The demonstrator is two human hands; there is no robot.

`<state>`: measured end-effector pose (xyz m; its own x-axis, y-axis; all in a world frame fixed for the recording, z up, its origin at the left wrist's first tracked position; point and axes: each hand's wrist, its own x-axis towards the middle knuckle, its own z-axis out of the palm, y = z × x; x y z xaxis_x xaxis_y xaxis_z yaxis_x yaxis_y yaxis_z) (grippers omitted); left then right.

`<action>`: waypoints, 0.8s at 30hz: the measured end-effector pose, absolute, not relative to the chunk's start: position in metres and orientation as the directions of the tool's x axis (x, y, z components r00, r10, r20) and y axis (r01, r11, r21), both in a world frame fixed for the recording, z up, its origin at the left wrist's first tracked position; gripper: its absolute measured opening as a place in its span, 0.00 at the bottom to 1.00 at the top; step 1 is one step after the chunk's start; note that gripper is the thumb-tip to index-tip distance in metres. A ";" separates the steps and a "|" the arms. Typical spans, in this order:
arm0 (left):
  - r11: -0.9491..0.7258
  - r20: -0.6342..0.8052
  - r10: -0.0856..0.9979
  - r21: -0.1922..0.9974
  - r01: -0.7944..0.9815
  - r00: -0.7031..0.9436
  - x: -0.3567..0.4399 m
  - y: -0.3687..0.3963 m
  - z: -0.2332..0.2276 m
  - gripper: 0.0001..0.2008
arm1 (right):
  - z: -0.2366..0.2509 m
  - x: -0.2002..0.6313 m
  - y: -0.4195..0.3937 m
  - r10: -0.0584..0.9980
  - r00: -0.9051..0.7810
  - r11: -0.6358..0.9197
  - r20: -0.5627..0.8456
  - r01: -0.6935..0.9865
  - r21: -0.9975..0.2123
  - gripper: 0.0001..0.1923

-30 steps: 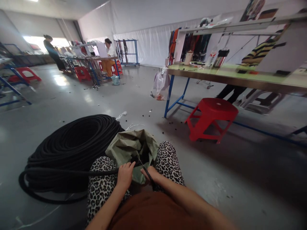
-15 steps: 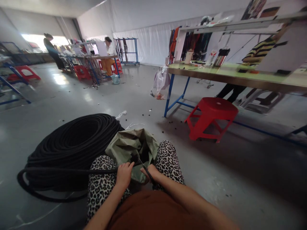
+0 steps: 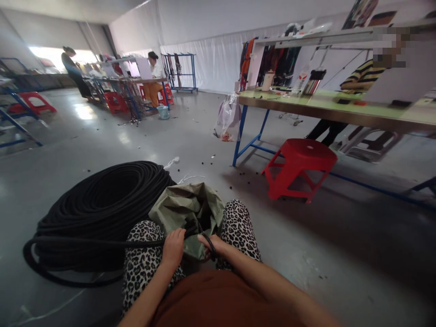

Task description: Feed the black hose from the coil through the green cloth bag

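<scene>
My left hand [image 3: 174, 247] is closed around a thick black cord [image 3: 143, 244], near its end. The cord runs left over my knee to a big black coil [image 3: 102, 200] on the floor. In my right hand [image 3: 211, 246] is a pair of scissors [image 3: 210, 245] with black handles, its blades pointing up and away from me. Both hands are above the near edge of an open olive-green sack [image 3: 170, 204] between my knees. Its inside is dark, and what lies in it is hard to make out.
A red stool [image 3: 299, 159] stands on the right by a long table [image 3: 327, 106], where a person in a striped top [image 3: 361, 75] sits. Another table [image 3: 129, 81] with two people is far left. Small black bits [image 3: 230, 187] lie on the floor.
My left hand has shifted slightly left with the cord. The scissors have drawn back a little from the cord's end, and the gap between my hands is wider.
</scene>
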<state>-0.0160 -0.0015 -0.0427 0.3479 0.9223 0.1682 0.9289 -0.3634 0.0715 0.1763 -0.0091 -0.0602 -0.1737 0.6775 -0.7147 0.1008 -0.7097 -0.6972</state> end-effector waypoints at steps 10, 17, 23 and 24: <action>-0.348 0.229 0.913 0.005 0.937 0.338 -0.019 -0.007 -0.034 0.19 | -0.056 0.176 -0.011 0.618 -0.207 -0.753 -0.759 0.125 -0.647 0.21; -0.359 0.244 0.907 0.026 0.933 0.343 -0.017 -0.008 -0.034 0.18 | -0.043 0.176 -0.013 0.606 -0.279 -0.745 -0.745 0.131 -0.655 0.23; -0.372 0.258 0.900 0.037 0.927 0.351 -0.015 -0.009 -0.033 0.18 | -0.043 0.175 -0.014 0.600 -0.289 -0.753 -0.746 0.111 -0.649 0.23; -0.375 0.258 0.899 0.039 0.926 0.353 -0.014 -0.009 -0.033 0.19 | -0.044 0.175 -0.014 0.604 -0.295 -0.750 -0.740 0.105 -0.653 0.23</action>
